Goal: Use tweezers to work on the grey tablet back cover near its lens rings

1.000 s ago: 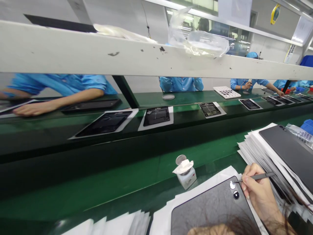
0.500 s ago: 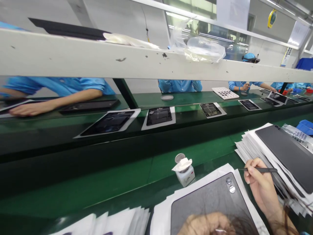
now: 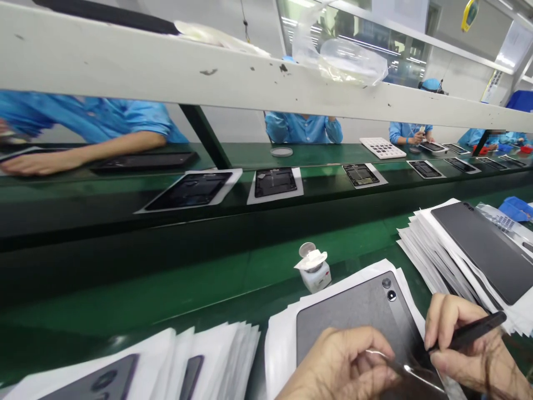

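A dark grey tablet back cover (image 3: pixel 345 311) with two round camera rings lies on a stack of white sheets (image 3: pixel 278 339) in front of me. Over its lower part my left hand (image 3: pixel 345 361) pinches a clear, shiny piece of film (image 3: pixel 410 369). Black tweezers (image 3: pixel 478 330) are gripped in my right hand (image 3: pixel 470 344), beside the cover's right edge. Their tips point left at the film; whether they touch it I cannot tell. The film's lower part runs out of view, with loose hair crossing it.
An open white bottle (image 3: pixel 316 278) stands beyond the cover. Layered sheets with grey covers sit at left (image 3: pixel 220 355) and right (image 3: pixel 478 250). Opened tablets on white sheets line the far conveyor (image 3: pixel 277 182). Co-workers in blue sit across, behind a white beam (image 3: pixel 233 78).
My right hand has come down and nearer my left, its tweezers turned toward the film. My left hand shows more fully. The lower camera ring looks dark instead of silvery.
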A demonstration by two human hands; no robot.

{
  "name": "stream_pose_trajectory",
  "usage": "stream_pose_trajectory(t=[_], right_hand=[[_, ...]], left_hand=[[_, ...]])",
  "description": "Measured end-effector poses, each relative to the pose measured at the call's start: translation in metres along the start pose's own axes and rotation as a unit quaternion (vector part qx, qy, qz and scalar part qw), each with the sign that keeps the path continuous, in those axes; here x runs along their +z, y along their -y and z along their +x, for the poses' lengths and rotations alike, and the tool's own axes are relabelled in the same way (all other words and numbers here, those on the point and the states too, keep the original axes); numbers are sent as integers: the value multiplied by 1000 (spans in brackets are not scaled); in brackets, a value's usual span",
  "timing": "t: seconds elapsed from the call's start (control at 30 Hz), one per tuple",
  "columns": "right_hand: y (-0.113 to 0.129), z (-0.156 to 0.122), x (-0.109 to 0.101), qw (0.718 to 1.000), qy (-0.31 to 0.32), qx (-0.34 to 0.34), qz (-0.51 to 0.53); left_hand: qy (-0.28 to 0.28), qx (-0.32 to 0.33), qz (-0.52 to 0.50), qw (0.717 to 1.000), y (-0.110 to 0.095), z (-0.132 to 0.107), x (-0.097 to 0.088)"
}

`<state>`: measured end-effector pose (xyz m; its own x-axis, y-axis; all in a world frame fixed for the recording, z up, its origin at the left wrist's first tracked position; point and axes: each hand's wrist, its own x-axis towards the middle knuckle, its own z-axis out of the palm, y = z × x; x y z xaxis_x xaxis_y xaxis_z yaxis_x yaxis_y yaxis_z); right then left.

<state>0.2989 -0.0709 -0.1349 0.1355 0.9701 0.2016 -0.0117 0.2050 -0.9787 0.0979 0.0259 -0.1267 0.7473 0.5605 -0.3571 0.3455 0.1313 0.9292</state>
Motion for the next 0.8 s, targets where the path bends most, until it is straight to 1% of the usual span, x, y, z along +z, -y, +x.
stream_pose_trajectory(t=[0.17,0.23,0.4,0.6,0.7,0.8], right_hand=[[-2,-3,1,999,1,-18,-41],[0,-4,1,998,5,-26,-56],[-1,-4,1,996,10,-36,-83],[-4,-4,3,989,11,-115,-92],[-2,-4,9,988,-16,-127,-87],[0,-5,11,987,-43,-139,-64]], left_hand=[[3,35,-29,999,20,14,5],[-2,38,-26,999,24,17,5],[-6,42,-22,999,27,16,6],[-41,35,2,999,34,16,6],[-47,34,7,998,35,18,7],[-39,30,5,999,33,19,7]])
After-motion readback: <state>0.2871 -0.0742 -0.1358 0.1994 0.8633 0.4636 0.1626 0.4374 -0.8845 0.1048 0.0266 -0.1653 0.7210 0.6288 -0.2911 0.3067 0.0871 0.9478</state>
